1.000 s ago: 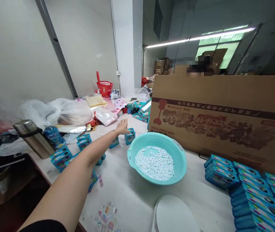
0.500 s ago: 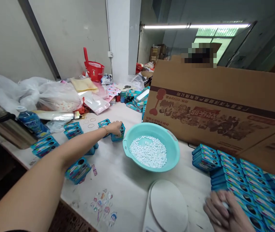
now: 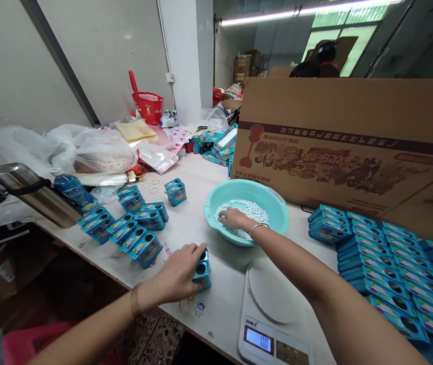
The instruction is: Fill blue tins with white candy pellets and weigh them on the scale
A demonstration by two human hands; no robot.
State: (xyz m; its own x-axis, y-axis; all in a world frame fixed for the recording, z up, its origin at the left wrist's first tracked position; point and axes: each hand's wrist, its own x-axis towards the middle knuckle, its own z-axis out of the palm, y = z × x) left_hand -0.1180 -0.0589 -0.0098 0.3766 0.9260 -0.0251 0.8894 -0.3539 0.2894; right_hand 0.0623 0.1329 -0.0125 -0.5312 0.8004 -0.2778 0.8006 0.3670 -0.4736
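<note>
Left hand [image 3: 178, 276] now drawn back from the far boxes, fingers [image 3: 197, 249] closed round one blue box [image 3: 202, 271] standing just left of the scale [image 3: 273, 317]. Right hand [image 3: 233, 219] newly in the basin [image 3: 273, 213] behind the scale, fingers loosely curled, resting on the white tablets [image 3: 252, 207]; grip on any not discernible. Box apparently fetched for filling.

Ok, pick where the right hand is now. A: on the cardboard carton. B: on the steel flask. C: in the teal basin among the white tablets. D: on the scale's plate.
C: the right hand rests inside the teal basin, fingers on the white tablets.
</note>
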